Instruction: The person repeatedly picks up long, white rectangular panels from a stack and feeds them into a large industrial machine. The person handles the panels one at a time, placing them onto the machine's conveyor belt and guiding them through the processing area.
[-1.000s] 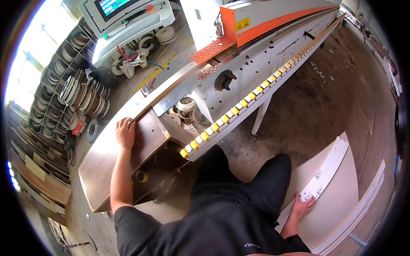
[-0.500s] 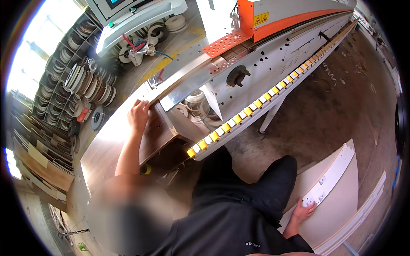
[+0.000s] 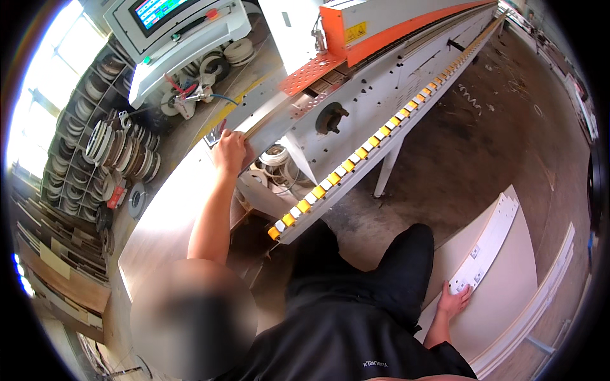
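My left hand is at the infeed end of a long grey and orange machine, fingers bent and closed on the near end of a narrow board lying along the machine's edge. The fingertips are partly hidden behind the hand. Low on the right, my right hand grips the near end of a white board strip with small labels, thumb at one side and fingers at the other. Beneath that strip lies a wider pale panel.
A brown-topped table adjoins the infeed. Yellow and white rollers line a rail before my legs. A control panel stands far left, near racks of edging rolls. Several long white strips lie at far right.
My left hand has moved away and rightward along the machine edge, and the narrow board has slid further toward the machine. My right hand stays on the white strip. The view has shifted slightly.
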Demonstrator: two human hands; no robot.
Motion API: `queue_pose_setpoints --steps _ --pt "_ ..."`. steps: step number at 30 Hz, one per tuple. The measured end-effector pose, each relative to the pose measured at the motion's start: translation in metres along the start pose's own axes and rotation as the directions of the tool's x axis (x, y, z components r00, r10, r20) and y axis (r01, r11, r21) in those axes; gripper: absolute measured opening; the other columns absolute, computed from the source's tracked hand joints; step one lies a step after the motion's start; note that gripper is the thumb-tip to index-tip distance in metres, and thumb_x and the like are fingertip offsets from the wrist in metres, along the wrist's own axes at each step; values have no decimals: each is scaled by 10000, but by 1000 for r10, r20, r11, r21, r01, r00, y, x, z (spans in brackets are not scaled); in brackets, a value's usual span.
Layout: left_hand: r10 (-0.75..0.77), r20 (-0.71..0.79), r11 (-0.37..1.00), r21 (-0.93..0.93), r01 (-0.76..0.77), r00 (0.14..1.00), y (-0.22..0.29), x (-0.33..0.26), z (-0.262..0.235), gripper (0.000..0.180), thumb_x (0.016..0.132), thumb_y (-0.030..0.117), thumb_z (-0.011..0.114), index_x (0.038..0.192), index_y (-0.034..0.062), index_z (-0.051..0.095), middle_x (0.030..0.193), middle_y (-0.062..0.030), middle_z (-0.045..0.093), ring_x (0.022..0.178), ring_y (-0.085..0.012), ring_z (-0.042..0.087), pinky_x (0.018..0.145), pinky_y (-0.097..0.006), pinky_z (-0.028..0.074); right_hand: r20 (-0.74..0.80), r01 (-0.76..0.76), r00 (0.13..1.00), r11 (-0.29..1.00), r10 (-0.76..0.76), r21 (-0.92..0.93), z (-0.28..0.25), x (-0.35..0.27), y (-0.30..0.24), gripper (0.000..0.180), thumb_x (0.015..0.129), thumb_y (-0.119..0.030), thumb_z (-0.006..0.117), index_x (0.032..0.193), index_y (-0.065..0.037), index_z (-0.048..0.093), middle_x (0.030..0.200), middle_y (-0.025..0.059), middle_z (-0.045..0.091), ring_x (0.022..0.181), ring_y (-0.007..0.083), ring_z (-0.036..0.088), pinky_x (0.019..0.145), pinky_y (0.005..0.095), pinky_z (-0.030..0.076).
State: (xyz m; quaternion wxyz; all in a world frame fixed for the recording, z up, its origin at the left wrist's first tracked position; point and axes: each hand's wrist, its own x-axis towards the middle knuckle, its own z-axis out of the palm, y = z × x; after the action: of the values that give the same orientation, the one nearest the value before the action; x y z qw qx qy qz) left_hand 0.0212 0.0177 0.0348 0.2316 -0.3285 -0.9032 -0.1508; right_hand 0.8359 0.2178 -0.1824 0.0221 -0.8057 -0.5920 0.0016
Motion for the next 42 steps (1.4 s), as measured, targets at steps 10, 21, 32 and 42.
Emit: queue_pose_setpoints --steps 10,21,32,42 --pt "230 -64 968 122 -221 971 53 41 54 170 983 257 655 1044 163 783 1140 -33 746 1128 -256 753 820 -468 663 -16 12 1000 993 -10 115 17 8 24 970 1002 -667 689 1734 -107 385 1822 96 334 1646 427 317 1364 558 252" --pt "113 126 970 -230 -81 986 23 43 69 314 1051 330 558 1171 87 717 1181 -111 719 1156 -351 678 961 -468 539 -44 18 999 951 -5 309 42 60 76 804 1016 -576 707 1614 -67 538 1708 168 508 1550 410 486 1291 495 395" --pt "186 82 968 -186 -169 979 25 42 60 266 1106 312 594 1123 106 762 1169 -134 788 1075 -400 731 889 -507 562 -176 -206 950 940 258 271 20 -63 110 602 855 -483 838 1290 -70 780 1404 135 743 1373 382 634 1168 508 498" --pt "186 89 964 -208 -165 979 19 40 68 261 1068 327 617 1105 113 763 1131 -137 791 1061 -411 738 898 -519 564 -139 -282 905 813 401 510 -34 -29 100 516 766 -355 890 1170 -43 811 1201 153 795 1087 377 765 955 475 612"
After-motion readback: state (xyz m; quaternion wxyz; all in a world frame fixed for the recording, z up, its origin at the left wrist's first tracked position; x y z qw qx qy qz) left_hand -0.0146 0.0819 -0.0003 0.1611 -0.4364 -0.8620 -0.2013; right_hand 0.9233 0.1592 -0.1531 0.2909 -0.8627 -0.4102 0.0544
